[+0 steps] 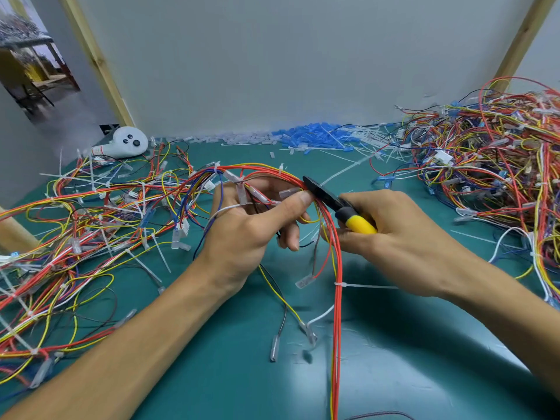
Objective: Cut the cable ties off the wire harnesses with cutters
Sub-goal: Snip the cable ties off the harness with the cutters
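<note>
A person's two bare hands worked over a green counter [394, 374] littered with wires. The left hand [242, 234] held up a wire harness [263, 171] of red, yellow and blue wires, its fingers [291, 207] curled around the bundle, with the thumb pressed against the red wires at the point where they bent downward. The right hand [403, 237] gripped a pair of cutters [335, 204] by their yellow handles, fingers [363, 197] wrapped around them. The black jaws pointed up and to the left, their tips touching the red wires just beside the left thumb; whether the jaws were parted could not be made out.

Below both hands, the red wires hung straight down toward the viewer. A white cable tie [341, 284] was cinched around them there, its loose tail sticking out to the right, beneath the right wrist and well apart from the cutters.

A tangled spread of harnesses [75, 237] covered the counter on the left, and a high heap of harnesses [500, 165] rose on the right. Blue plastic sleeves [315, 137] and cut white ties lay along the back edge by a grey wall [272, 56]. A white handheld device [127, 144] rested at the back left.
</note>
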`<state>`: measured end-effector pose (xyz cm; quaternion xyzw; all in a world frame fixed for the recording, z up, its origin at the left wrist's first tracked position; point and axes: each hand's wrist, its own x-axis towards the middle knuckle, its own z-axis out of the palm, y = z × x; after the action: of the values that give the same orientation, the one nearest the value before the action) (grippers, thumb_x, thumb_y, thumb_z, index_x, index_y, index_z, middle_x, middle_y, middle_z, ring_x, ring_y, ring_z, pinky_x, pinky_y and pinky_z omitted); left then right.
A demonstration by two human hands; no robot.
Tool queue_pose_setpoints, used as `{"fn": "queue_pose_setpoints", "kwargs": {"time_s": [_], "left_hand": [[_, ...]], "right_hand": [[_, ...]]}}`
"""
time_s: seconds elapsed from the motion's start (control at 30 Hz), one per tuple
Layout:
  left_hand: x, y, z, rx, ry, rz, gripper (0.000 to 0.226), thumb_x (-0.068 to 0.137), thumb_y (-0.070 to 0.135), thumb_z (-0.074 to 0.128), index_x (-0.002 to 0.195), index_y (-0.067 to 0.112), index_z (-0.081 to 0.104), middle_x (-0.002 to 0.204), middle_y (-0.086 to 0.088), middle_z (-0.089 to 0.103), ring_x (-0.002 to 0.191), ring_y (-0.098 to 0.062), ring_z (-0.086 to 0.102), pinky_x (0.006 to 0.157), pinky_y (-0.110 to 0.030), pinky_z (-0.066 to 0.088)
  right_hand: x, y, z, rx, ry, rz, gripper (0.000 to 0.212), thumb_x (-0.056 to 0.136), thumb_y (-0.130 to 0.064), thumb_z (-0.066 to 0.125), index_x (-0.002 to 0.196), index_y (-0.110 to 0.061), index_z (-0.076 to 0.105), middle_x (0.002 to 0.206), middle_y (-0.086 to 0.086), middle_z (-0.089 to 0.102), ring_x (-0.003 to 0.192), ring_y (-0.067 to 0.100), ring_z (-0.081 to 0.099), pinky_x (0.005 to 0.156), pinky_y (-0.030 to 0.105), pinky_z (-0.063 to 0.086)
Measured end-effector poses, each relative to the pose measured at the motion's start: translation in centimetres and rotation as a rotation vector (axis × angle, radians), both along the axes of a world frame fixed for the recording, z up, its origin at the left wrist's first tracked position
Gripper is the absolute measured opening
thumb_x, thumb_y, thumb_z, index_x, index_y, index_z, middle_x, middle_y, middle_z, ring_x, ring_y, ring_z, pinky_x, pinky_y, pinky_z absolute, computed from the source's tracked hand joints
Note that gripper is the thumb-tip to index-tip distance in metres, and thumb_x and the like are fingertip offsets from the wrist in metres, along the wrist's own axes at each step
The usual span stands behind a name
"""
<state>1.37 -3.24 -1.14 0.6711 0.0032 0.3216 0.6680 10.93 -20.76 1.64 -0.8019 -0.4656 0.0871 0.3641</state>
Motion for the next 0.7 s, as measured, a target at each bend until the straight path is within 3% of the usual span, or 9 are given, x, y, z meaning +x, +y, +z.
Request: {"fn": "queue_pose_setpoints", "kwargs": {"time_s": [0.07,0.2,0.37,0.47,0.6,0.7], "left_hand": [[-0.01,-0.03,0.01,0.001,-0.009,-0.010,0.017,0.081,0.019,0.078,0.077,0.005,0.070,0.068,-0.012,0.067,0.040,-0.027,0.052,0.048,-0.026,0.043],[-0.15,0.04,0.11,0.003,-0.017,-0.015,0.009,0.079,0.022,0.078,0.075,0.016,0.074,0.068,-0.006,0.067,0.041,-0.026,0.052,0.047,-0.027,0.042],[-0.05,0.03,-0.06,0.000,-0.014,-0.017,0.012,0.080,0.022,0.078,0.077,0.012,0.072,0.069,-0.009,0.065,0.041,-0.027,0.052,0.047,-0.027,0.042],[-0.08,0.09,-0.03,0.009,-0.015,-0.010,0.015,0.080,0.023,0.078,0.076,0.010,0.072,0.069,-0.009,0.066,0.042,-0.027,0.052,0.047,-0.027,0.042],[-0.04,0.04,-0.18,0.022,-0.009,0.007,0.021,0.080,0.024,0.077,0.075,0.005,0.068,0.069,-0.012,0.065,0.041,-0.027,0.053,0.048,-0.028,0.042],[-0.02,-0.08,-0.19,0.019,-0.013,-0.006,0.025,0.081,0.023,0.077,0.079,0.000,0.067,0.070,-0.015,0.065,0.040,-0.028,0.054,0.047,-0.027,0.042]], "right_hand": [[0.04,-0.09,-0.04,0.004,0.005,0.001,0.032,0.078,-0.036,0.061,0.073,-0.010,0.043,0.061,0.000,0.036,0.059,0.016,0.029,0.055,0.041,0.028],[0.09,0.00,-0.39,0.023,-0.062,-0.002,0.033,0.089,-0.028,0.070,0.073,-0.016,0.044,0.061,0.006,0.043,0.061,0.027,0.036,0.055,0.044,0.033],[0.46,-0.01,-0.37,0.018,0.007,0.005,0.026,0.076,-0.035,0.061,0.069,-0.019,0.041,0.056,-0.007,0.035,0.056,0.015,0.028,0.052,0.033,0.026],[0.35,-0.08,-0.41,0.049,-0.099,-0.001,0.023,0.079,-0.034,0.059,0.070,-0.027,0.039,0.057,-0.007,0.041,0.055,0.014,0.031,0.051,0.030,0.028],[0.58,-0.05,-0.71,0.015,-0.163,0.016,0.030,0.083,-0.015,0.067,0.077,-0.019,0.038,0.063,0.000,0.042,0.061,0.019,0.033,0.056,0.037,0.031],[0.52,-0.11,-0.39,-0.003,-0.048,-0.006,0.030,0.065,-0.020,0.063,0.073,-0.010,0.036,0.060,0.005,0.035,0.058,0.023,0.028,0.055,0.053,0.029]]}}
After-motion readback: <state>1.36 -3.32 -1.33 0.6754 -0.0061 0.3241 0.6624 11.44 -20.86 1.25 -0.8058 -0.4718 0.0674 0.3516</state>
